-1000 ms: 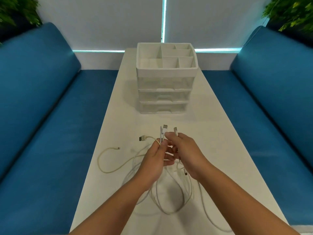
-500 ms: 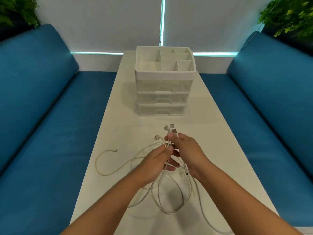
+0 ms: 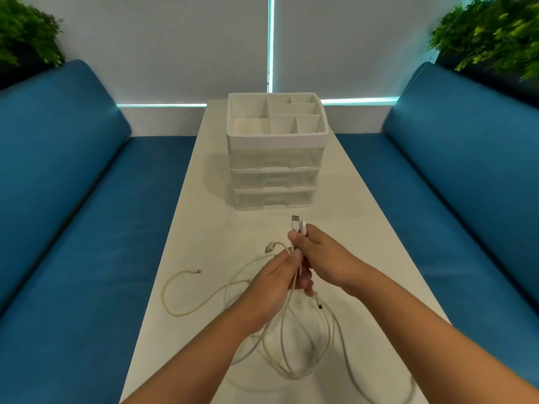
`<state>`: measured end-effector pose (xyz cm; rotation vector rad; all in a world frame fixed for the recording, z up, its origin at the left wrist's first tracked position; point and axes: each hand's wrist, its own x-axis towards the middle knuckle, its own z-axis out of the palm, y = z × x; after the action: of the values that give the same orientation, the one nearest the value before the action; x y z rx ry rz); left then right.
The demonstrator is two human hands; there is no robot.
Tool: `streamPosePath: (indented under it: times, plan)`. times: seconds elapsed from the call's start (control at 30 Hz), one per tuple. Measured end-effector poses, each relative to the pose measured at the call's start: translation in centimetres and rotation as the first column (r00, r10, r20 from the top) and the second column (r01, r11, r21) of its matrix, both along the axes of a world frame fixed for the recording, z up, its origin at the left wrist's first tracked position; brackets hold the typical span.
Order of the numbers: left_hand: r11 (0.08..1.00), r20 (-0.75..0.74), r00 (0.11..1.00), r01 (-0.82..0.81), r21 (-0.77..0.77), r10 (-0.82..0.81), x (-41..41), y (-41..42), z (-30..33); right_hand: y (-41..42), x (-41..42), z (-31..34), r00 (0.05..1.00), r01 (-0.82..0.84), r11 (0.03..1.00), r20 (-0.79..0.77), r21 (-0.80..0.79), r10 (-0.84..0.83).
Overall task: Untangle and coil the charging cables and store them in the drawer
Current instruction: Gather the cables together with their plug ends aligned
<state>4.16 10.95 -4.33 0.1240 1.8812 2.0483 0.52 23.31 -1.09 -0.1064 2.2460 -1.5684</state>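
Several white charging cables (image 3: 294, 342) hang in tangled loops from both my hands above the white table (image 3: 358, 243). My right hand (image 3: 323, 255) grips a bunch of cable ends, and a USB plug (image 3: 296, 224) sticks up above its thumb. Just below it, my left hand (image 3: 274, 287) pinches the same strands, with one plug (image 3: 269, 246) curving out to the left. A cream cable (image 3: 178, 298) trails off across the table, its small plug lying free. The clear three-drawer organiser (image 3: 275, 167) stands further back with all drawers closed.
An open white compartment tray (image 3: 277, 119) tops the organiser. Blue sofa cushions (image 3: 87, 228) flank the narrow table on both sides. Green plants (image 3: 490, 33) sit in the upper corners. One cable strand runs off toward the table's near right edge.
The plug ends have been drawn together into my right hand's grip. My left hand has slid lower on the strands. The view has shifted slightly.
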Motion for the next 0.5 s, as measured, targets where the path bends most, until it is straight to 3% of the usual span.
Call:
streamPosePath:
  times: [0.23,0.43,0.5]
  plan:
    - [0.998,0.031,0.998,0.062,0.030,-0.063,-0.2,-0.1,0.3,-0.4,0.3,-0.1,0.981,0.120,0.918,0.185,-0.377,-0.053]
    - [0.994,0.147,0.984,0.097,0.043,-0.103,-0.4,-0.4,0.2,-1.0,-0.6,0.2,0.965,0.171,0.855,0.260,-0.489,-0.044]
    - [0.990,0.215,0.969,0.108,0.086,-0.124,-0.4,-0.4,0.2,-1.0,-0.8,0.3,0.962,0.158,0.878,0.270,-0.452,-0.034]
